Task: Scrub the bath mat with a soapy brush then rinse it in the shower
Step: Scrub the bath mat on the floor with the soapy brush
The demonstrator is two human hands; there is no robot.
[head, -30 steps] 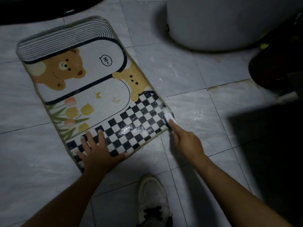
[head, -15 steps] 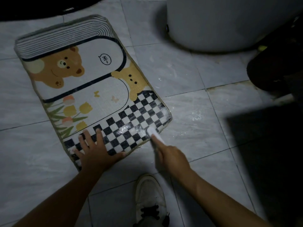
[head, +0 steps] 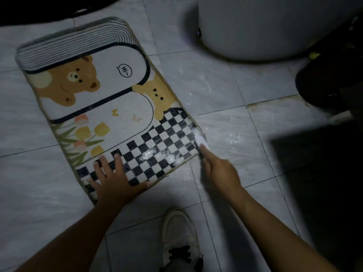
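My flat rectangular fabric bath mat (head: 102, 107) shows brown bears, yellow tulips, black-and-white checks nearest me; grey marbled floor tiles (head: 225, 91) surround it.

1. The bath mat (head: 102, 107) lies on the tiled floor (head: 225, 91), left of centre.
2. The left hand (head: 115, 183) rests flat on its near edge.
3. The right hand (head: 222, 171) holds the brush (head: 200, 141) against its near right corner.
4. A shoe (head: 179, 232) stands nearest, between the forearms.
5. A rounded fixture (head: 255, 26) stands behind, to the right.

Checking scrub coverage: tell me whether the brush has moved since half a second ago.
Yes. The brush swept right along the checkered band, away from the left hand, to the bath mat's right corner.
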